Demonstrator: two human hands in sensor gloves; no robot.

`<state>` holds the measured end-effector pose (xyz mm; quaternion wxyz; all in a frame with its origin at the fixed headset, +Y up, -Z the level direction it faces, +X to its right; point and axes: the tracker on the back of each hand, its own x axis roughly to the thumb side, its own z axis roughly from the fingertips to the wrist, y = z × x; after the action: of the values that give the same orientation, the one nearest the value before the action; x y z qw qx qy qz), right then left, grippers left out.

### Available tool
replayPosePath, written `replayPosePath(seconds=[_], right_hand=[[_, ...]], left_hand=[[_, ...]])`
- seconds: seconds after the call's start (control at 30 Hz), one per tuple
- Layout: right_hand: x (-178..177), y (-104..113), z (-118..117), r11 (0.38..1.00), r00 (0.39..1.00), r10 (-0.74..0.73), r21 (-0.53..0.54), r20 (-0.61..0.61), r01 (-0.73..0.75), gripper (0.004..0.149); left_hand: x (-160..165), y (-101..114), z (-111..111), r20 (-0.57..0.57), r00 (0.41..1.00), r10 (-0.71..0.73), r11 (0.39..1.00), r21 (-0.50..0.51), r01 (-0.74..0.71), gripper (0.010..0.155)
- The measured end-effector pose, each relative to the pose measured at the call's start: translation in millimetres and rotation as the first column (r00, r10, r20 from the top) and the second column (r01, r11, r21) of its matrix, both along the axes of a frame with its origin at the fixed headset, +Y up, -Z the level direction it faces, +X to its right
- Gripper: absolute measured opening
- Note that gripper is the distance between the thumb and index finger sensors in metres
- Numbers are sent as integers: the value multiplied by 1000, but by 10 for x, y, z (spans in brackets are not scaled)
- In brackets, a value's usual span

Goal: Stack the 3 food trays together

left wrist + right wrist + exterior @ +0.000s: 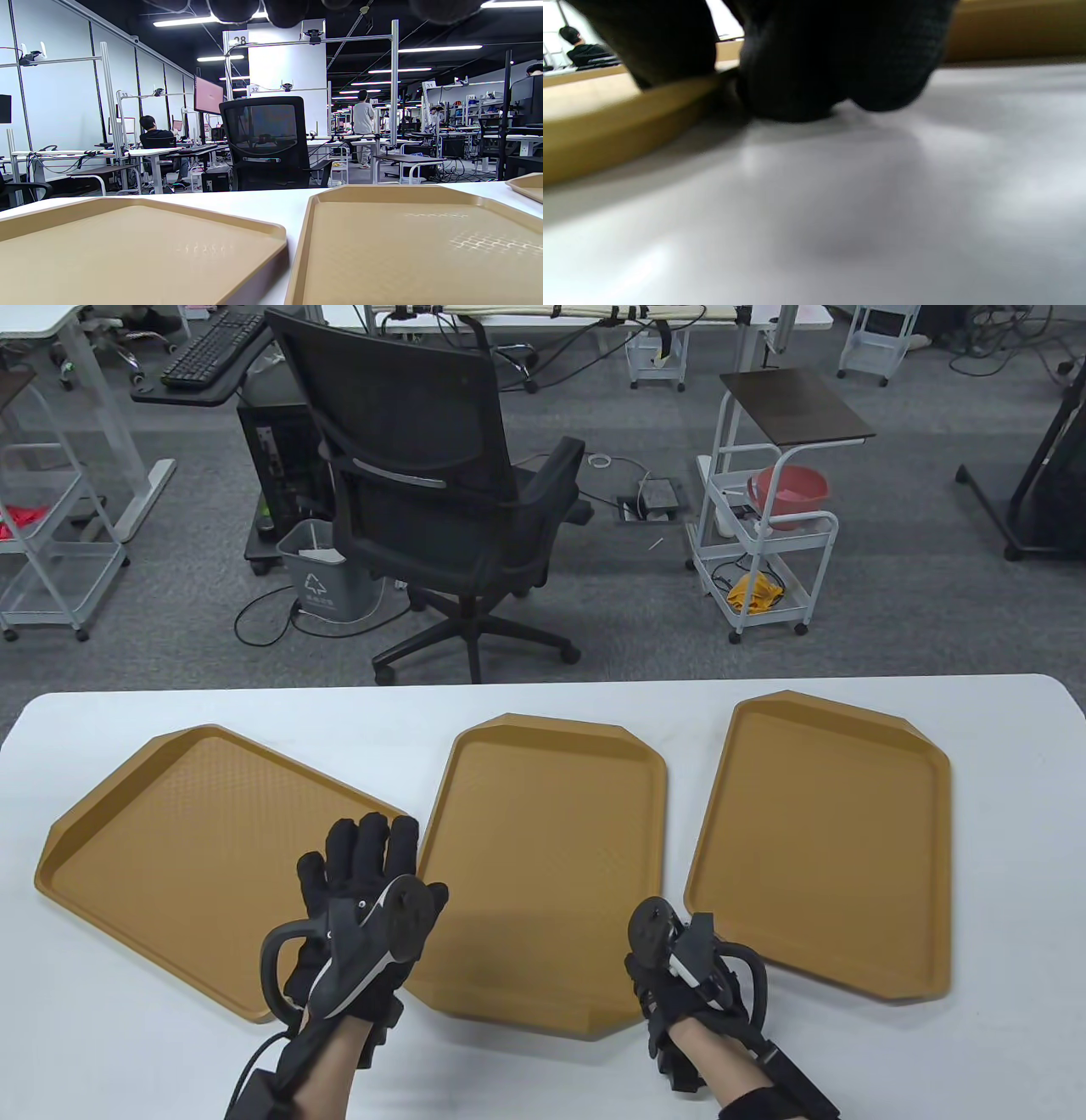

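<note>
Three tan food trays lie flat and apart on the white table (543,700): the left tray (170,848), the middle tray (543,831) and the right tray (823,840). My left hand (365,853) is over the left tray's right end with its fingers stretched out and holds nothing. My right hand (660,937) is at the middle tray's near right corner, its fingers curled down under the tracker. In the right wrist view the gloved fingertips (814,76) touch the table right beside the middle tray's rim (619,127). Whether they grip the rim is hidden.
The left wrist view shows the left tray (127,250), the middle tray (415,245) and a corner of the right tray (528,184). A black office chair (441,492) stands beyond the table's far edge. A narrow strip of table separates each pair of trays.
</note>
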<state>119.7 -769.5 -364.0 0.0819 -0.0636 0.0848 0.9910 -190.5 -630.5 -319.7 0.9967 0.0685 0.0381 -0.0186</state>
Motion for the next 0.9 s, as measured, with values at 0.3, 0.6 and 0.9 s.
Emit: replayPosePath(seconds=[0.3, 0.6, 0.9], right_hand=[[272, -44, -56, 859, 861, -470, -125, 193, 497, 74], [383, 14, 3, 624, 612, -719, -83, 329, 777, 56], [547, 371, 56, 689, 662, -722, 130, 200, 713, 53]], left_hand=[[-7, -6, -4, -3, 1000, 0, 1000, -2, 0, 79], [-30, -12, -16, -4, 1000, 8, 1000, -11, -8, 79], [-20, -15, -16, 7, 1000, 10, 1000, -14, -9, 78]])
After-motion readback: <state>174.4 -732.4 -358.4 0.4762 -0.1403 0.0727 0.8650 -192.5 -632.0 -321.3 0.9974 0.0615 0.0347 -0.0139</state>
